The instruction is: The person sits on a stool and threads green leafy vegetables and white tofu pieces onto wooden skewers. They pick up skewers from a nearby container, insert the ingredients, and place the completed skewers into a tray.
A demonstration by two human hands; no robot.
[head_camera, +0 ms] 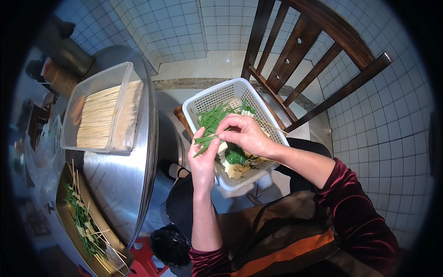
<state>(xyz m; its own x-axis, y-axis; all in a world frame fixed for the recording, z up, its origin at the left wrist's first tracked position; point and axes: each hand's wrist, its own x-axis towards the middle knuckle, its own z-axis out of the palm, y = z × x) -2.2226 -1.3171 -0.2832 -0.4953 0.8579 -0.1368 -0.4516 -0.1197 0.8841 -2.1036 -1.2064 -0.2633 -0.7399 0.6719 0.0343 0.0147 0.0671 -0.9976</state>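
Observation:
Over a white plastic basket [238, 82], my left hand [203, 165] holds a small bunch of cut green leaves [205, 139] between thumb and fingers. My right hand [247, 133] pinches the same bunch at its other end, and the fingertips of both hands nearly meet. Loose green strips [213, 119] are heaped in the basket beyond my hands. Pale yellow sheet pieces [236, 170], perhaps tofu skin, lie at its near end beside a darker green bunch [235, 155]. Behind my right hand, a thin wooden skewer [271, 125] reaches across the basket's right rim; its other end is partly hidden.
A wooden chair [287, 62] supports the basket. On the round metal table [114, 183] at left stand a clear plastic box [119, 114] of bamboo skewers [98, 117] and a gold-coloured tray [62, 194] with filled green skewers [84, 221]. A red stool [143, 259] stands below.

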